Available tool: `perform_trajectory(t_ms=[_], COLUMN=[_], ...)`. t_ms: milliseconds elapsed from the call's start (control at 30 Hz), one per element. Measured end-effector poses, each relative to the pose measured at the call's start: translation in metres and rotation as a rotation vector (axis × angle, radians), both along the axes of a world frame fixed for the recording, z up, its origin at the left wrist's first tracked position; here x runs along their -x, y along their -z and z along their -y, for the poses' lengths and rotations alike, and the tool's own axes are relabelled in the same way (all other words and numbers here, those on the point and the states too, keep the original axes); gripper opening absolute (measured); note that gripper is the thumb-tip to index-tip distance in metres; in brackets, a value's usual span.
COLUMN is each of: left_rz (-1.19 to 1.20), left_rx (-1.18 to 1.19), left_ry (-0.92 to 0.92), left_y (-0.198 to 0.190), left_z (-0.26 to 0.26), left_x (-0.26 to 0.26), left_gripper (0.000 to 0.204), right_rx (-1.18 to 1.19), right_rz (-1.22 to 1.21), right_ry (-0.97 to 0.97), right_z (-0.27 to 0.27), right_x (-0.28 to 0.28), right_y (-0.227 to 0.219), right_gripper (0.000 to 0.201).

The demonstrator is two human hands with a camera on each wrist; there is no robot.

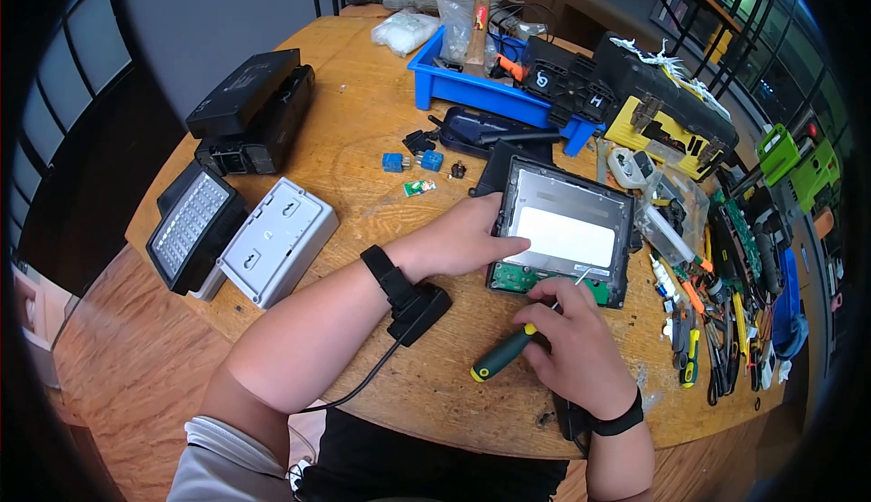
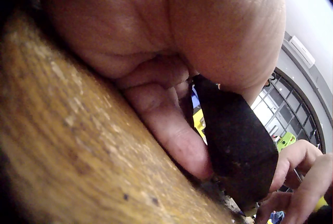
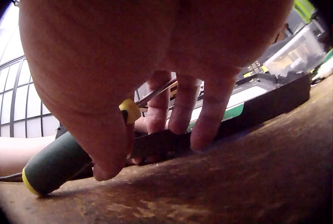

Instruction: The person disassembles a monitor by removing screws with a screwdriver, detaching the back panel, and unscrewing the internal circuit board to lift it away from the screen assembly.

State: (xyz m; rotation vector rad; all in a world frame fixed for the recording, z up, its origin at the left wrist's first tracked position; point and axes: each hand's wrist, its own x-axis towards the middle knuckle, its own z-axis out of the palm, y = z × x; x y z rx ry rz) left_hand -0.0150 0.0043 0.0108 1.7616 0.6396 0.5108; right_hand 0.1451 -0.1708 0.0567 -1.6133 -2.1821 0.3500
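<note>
A black device housing (image 1: 626, 230), its inside facing up, lies on the table. Within it are a white panel (image 1: 562, 234) and a green circuit board (image 1: 513, 277) along the near edge. My left hand (image 1: 458, 239) grips its left side, thumb over the panel, fingers curled low by the black side wall (image 2: 237, 141) in the left wrist view. My right hand (image 1: 581, 348) holds a screwdriver with a green and yellow handle (image 1: 504, 354), its shaft passing under the fingers toward the board. In the right wrist view the screwdriver handle (image 3: 57, 164) slants down toward the tabletop, and several fingertips reach the housing's near edge.
Left of the hands stand a lamp with a lit-looking LED face (image 1: 190, 221), a white plastic case (image 1: 277, 241) and a black case (image 1: 249, 107). Blue connectors (image 1: 413, 162) lie ahead. A blue bin (image 1: 481, 94) holds a hammer (image 1: 479, 26). Tools and a yellow-fronted toolbox (image 1: 662, 135) crowd the right.
</note>
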Motion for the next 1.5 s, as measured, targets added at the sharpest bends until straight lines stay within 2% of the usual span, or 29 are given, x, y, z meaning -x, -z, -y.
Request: perform_trajectory(t_ms=[1500], left_rz=[-0.008], left_rx=[0.002], left_ry=[0.005], left_y=[-0.004], left_z=[0.001], left_x=[0.001], left_gripper=[0.048], right_rx=[0.019], right_rz=[-0.026], right_ry=[-0.017], right_z=[-0.002], right_x=[-0.003], right_y=[0.002], right_gripper=[0.031])
